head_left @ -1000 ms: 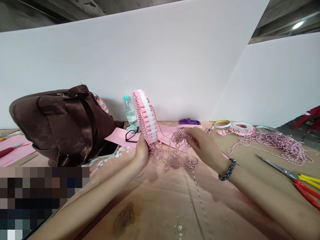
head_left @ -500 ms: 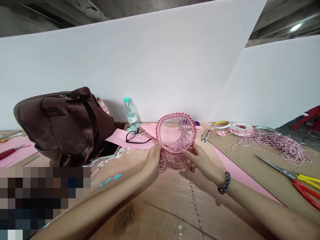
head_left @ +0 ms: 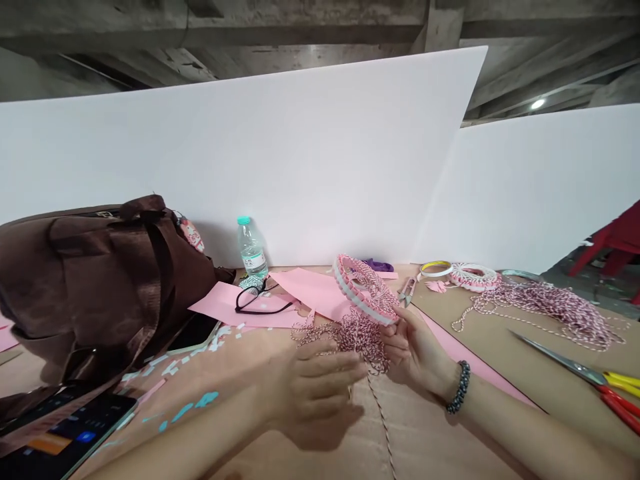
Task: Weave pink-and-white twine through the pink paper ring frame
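My right hand [head_left: 413, 350] pinches the lower right edge of a round ring woven with pink-and-white cord [head_left: 367, 290]. The ring is tilted, with a white band round its outside and a net of cord across it. My left hand [head_left: 320, 380] is off the ring, slightly blurred, its fingers stretched out in front of a tangled bundle of cord [head_left: 363, 340]. That bundle lies below the ring. One strand of twisted cord [head_left: 384, 420] runs down from it toward the table's near edge.
Scissors [head_left: 575, 367], a loose cord heap [head_left: 555, 310], another corded ring [head_left: 475, 277], a tape roll [head_left: 436, 269] and thread snips [head_left: 407, 291] lie right. Glasses [head_left: 263, 308], pink paper [head_left: 305, 293], a bottle [head_left: 251, 250], a brown bag [head_left: 100, 287] and a phone [head_left: 75, 433] are left.
My left hand has let go of the ring and moved down and nearer me. The ring has turned from facing me to a tilt, held by my right hand alone.
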The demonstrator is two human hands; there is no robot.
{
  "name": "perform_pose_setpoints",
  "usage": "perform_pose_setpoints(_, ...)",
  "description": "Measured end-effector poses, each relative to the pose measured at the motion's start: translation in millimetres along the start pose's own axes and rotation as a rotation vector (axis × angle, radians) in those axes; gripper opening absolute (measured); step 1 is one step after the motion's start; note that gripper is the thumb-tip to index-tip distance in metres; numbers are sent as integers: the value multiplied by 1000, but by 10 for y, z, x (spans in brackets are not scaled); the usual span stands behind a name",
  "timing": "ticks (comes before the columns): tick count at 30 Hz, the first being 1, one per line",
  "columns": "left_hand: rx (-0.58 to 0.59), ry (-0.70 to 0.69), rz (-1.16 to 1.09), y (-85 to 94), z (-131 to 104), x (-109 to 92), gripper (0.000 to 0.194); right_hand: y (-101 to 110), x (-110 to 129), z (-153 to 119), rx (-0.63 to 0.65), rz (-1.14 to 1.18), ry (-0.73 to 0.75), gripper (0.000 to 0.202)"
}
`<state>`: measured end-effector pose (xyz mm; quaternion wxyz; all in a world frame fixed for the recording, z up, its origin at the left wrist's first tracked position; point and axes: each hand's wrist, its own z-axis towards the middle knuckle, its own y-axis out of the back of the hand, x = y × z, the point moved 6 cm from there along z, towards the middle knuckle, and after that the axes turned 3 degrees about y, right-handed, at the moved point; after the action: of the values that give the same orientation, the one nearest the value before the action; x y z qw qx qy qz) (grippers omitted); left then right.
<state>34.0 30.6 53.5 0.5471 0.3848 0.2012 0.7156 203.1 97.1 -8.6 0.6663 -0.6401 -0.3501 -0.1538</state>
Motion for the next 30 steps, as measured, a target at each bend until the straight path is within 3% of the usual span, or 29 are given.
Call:
perform_pose_setpoints(2, 83, -63, -93, -49, 8, -40, 13, -23, -6, -10, 28, 25, 14, 32)
perform_pose_setpoints(5, 107, 135, -245, -99, -5, 82, 20, -52, 12, -35, 48, 78, 35, 32)
perform_pose_setpoints(7, 88, 426, -304, -139, -63, 265, 22, -62, 46, -43, 45, 96, 67, 30)
perform_pose_setpoints(10, 47, 985, -335, -197, -260, 568, 20, -63, 85, -32, 45, 83, 110, 28)
perform_pose_setpoints(12, 55, 1157, -372, -240, -335, 649, 16, -55, 83, -13, 58, 72, 125, 27)
perform_pose_setpoints(16, 81, 883, -339, -246, -242, 582, 21, -38, 62, 11, 63, 57, 114, 30)
perform_pose_setpoints(19, 46, 668, -235, -184, -206, 454, 11, -71, 120, -15, 5, -15, 33, 30)
perform_pose_setpoints(23, 144, 147, -203, -147, -22, 67, 11, -161, 299, -86, 63, -407, -195, 24)
perform_pose_setpoints(25, 188, -9, -160, -137, 67, -59, 13, -156, 390, -84, 116, -522, -216, 22)
perform_pose_setpoints(30, 126, -16, -79, -121, 215, -44, 14, -29, 313, 61, 144, -352, -69, 24)
